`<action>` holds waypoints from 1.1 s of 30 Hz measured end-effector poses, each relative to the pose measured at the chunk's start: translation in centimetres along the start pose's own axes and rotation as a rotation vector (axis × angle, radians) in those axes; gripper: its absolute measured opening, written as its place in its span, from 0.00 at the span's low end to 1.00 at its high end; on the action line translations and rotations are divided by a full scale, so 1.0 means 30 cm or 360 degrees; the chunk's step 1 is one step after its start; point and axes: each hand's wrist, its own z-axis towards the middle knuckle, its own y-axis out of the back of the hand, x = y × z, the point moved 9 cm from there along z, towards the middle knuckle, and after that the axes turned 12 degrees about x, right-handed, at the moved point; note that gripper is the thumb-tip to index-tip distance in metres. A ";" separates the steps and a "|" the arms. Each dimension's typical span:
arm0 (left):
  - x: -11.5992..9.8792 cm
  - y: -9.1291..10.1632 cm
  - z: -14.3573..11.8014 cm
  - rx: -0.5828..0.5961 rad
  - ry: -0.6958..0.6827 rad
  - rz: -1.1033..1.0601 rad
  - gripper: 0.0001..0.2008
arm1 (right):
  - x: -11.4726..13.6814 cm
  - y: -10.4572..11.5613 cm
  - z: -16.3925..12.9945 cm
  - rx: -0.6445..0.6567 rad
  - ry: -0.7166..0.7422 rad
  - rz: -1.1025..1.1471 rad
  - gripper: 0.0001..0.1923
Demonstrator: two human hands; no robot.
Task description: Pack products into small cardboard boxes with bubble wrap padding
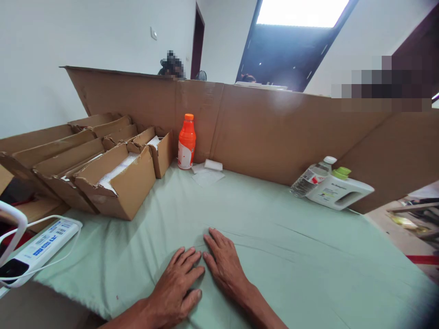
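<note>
Palm down on the pale green cloth [260, 219] that covers the table lies my left hand [178, 283], its fingers stretched out and a little spread. Just to its right, my right hand [226, 265] also rests flat on the cloth, with fingers extended. The two hands are close together near the front of the table, and neither holds anything. Small creases run through the cloth around them.
Open cardboard boxes [140, 187] stand at the left, beside a white power strip [44, 246]. An orange bottle [187, 141] and a white block [213, 165] are at the back. A clear bottle [312, 178] leans near a white jug [329, 192], before a cardboard partition [260, 132].
</note>
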 end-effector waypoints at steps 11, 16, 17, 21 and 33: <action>0.448 0.352 0.058 -0.0513 0.0473 0.0216 0.19 | 0.063 -0.027 0.011 0.0115 0.0074 -0.0089 0.22; 0.564 0.322 0.047 -0.0452 0.0596 0.0311 0.23 | 0.061 -0.027 0.015 0.0097 0.0081 -0.0113 0.23; 0.563 0.303 0.029 -0.0437 0.0598 0.0325 0.24 | 0.062 -0.029 0.016 0.0097 0.0086 -0.0119 0.23; 0.530 0.244 -0.064 -0.0412 0.0583 0.0448 0.25 | 0.069 -0.036 0.016 0.0114 0.0103 -0.0191 0.24; 0.471 0.185 -0.258 -0.0456 0.0629 0.0593 0.26 | 0.093 -0.056 -0.044 0.0035 0.0193 -0.0290 0.25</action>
